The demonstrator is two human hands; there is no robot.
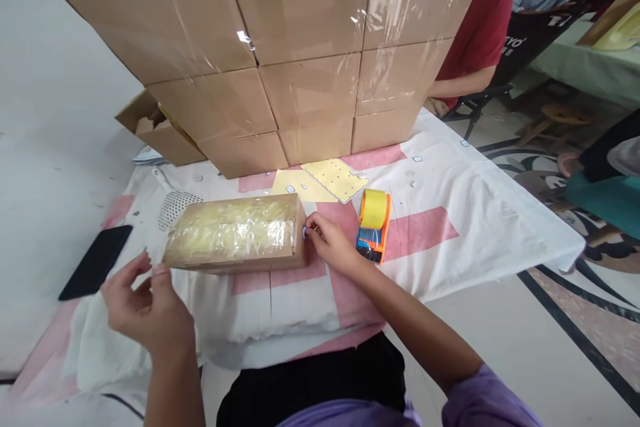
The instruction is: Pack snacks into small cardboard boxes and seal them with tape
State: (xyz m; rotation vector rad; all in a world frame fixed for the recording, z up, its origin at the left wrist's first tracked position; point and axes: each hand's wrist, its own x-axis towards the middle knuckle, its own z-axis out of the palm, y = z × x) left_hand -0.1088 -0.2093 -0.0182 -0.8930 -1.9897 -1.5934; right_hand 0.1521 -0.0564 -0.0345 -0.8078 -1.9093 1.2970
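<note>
In the middle of the frame, the right hand point(333, 243) is pinching a small white sticker point(305, 232) between thumb and forefinger, pressing it against the right end of a taped cardboard box point(235, 233). The box is lying flat on a white and pink cloth point(475, 213). At lower left, the left hand point(147, 307) is hovering just off the box's near corner, fingers loosely curled and gripping nothing. A tape dispenser point(373, 225) is sitting just right of the right hand, and a phone point(96, 261) is lying at far left.
</note>
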